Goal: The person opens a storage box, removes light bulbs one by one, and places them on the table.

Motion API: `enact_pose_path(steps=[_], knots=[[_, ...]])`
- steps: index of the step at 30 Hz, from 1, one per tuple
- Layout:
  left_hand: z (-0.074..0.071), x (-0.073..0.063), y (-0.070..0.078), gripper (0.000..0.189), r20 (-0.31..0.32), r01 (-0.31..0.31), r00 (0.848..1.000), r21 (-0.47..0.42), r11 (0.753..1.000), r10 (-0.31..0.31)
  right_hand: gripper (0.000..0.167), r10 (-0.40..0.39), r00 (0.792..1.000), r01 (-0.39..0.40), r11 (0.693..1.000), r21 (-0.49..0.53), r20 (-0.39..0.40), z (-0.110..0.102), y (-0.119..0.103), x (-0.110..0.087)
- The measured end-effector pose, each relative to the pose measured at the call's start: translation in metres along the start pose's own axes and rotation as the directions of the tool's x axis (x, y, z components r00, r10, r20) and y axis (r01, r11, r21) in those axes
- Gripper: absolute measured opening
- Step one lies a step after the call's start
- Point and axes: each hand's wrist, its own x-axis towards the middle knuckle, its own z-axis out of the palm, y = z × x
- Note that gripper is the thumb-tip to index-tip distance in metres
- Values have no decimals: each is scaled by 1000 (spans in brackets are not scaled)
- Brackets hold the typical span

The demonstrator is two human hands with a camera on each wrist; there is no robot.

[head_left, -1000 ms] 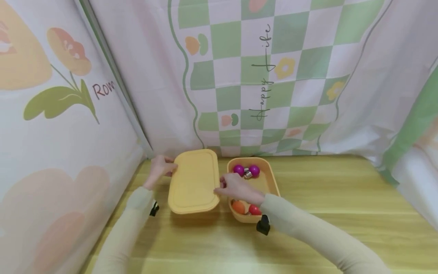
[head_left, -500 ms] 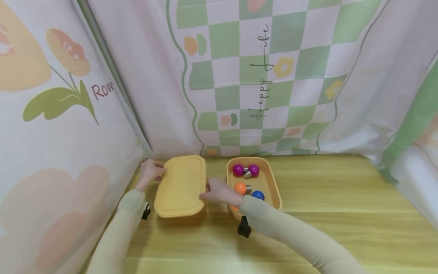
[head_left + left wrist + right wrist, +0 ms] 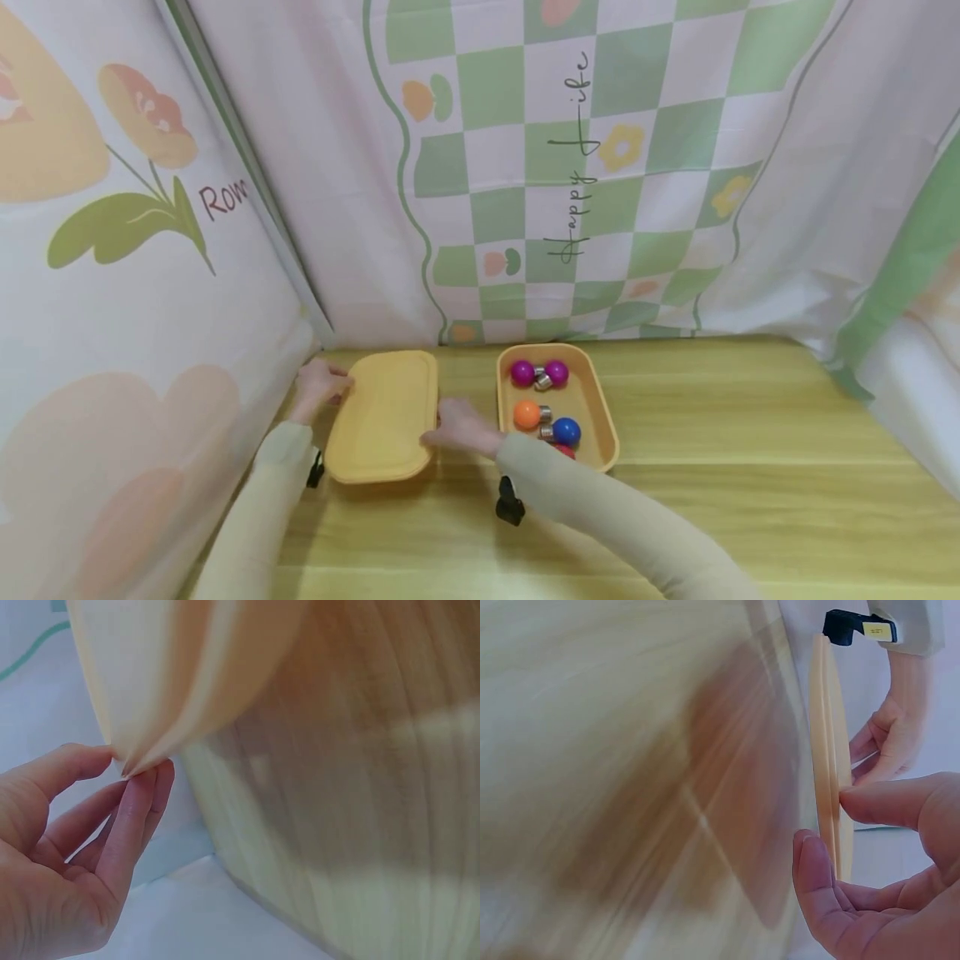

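Here's the lid [image 3: 386, 417], left of centre in the lower half of the head view, held just above the desk [image 3: 720, 417] with its shadow falling below! Left hand [image 3: 318, 383] on the lid's left edge, grip narrow, thumb and fingers pinching; right hand [image 3: 461, 427] on the opposite edge, its grip closed on the lid too. And right of centre, the open box [image 3: 587, 408]: two purple bulbs [image 3: 522, 372] at its far end, orange bulb [image 3: 527, 414] and blue bulb [image 3: 567, 432] nearer, red bulb [image 3: 564, 451] (half hidden by the right sleeve [image 3: 615, 508]) nearest of all!
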Motion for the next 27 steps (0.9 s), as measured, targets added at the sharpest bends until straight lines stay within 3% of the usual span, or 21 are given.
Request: enact_pose_path(steps=[15, 24, 27], knots=[[12, 6, -18, 18, 7, -34, 999, 115, 993, 34, 17, 75, 997, -77, 994, 78, 25, 22, 4, 8], [20, 5, -18, 25, -9, -44, 999, 116, 992, 46, 30, 47, 999, -48, 995, -88, -9, 32, 12, 17], [23, 6, -18, 25, -17, -44, 999, 117, 992, 46, 32, 42, 999, -44, 995, -93, -24, 33, 12, 16]])
